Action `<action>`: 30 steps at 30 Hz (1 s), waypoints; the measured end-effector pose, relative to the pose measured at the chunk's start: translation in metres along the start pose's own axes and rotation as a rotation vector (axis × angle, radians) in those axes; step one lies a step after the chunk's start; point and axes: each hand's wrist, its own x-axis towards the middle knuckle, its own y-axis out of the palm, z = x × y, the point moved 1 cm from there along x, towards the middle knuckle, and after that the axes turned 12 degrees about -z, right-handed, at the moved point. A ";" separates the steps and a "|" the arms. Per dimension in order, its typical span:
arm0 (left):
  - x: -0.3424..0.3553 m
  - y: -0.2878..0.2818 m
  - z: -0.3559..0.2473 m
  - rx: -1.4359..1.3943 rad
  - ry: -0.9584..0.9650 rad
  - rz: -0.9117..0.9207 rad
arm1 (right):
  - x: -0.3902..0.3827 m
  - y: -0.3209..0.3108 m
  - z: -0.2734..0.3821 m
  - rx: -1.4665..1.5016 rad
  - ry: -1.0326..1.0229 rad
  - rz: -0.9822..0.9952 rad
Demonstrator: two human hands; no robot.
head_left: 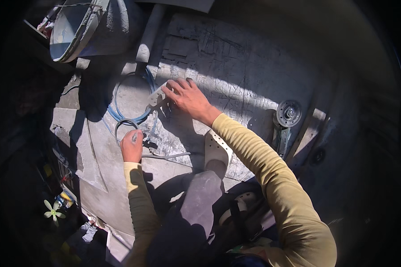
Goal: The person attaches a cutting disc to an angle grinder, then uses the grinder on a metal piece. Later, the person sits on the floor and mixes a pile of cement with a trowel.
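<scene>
My left hand (132,146) is closed, and a dark cable (125,121) loops up from it. Just beyond that fist lies a coil of blue cable (117,110) on the floor. My right hand (189,100) reaches forward, its fingers bent over the end of a pale, flat, oblong block (157,96) with small dark spots, which looks like a power strip. The fingertips' underside is hidden, as is most of what lies within the left fist. A grey cable (167,156) runs to the right from beside my left wrist.
An angle grinder (282,135) with a round disc stands at the right, next to a wooden strip (308,133). A tipped, stained bucket (113,29) is at the upper left. A scratched board (218,66) covers the floor ahead, and my pale clog (213,147) rests on it.
</scene>
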 end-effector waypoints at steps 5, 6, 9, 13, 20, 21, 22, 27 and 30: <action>-0.036 0.031 -0.026 0.230 0.126 0.119 | -0.141 -0.141 0.011 0.095 0.569 -0.266; -0.033 0.037 -0.041 0.178 0.114 0.085 | -0.168 -0.166 0.014 -0.086 0.626 -0.368; -0.033 0.075 -0.102 -0.210 0.218 0.179 | -0.232 -0.207 0.009 -0.475 0.964 -0.354; -0.058 0.178 -0.191 -0.593 0.126 0.779 | -0.268 -0.202 -0.019 -0.341 1.253 -0.144; -0.100 0.258 -0.261 -0.769 -0.005 1.066 | -0.286 -0.199 -0.015 0.041 1.321 -0.433; -0.105 0.258 -0.263 -0.788 0.051 1.059 | -0.281 -0.195 -0.006 0.113 1.311 -0.516; -0.110 0.256 -0.266 -0.759 0.262 0.980 | -0.276 -0.190 0.004 0.214 1.343 -0.487; -0.134 0.240 -0.261 -0.772 0.055 0.590 | -0.256 -0.164 0.041 0.463 1.366 -0.545; -0.140 0.232 -0.261 -0.909 0.042 0.645 | -0.270 -0.170 0.043 0.551 1.223 -0.507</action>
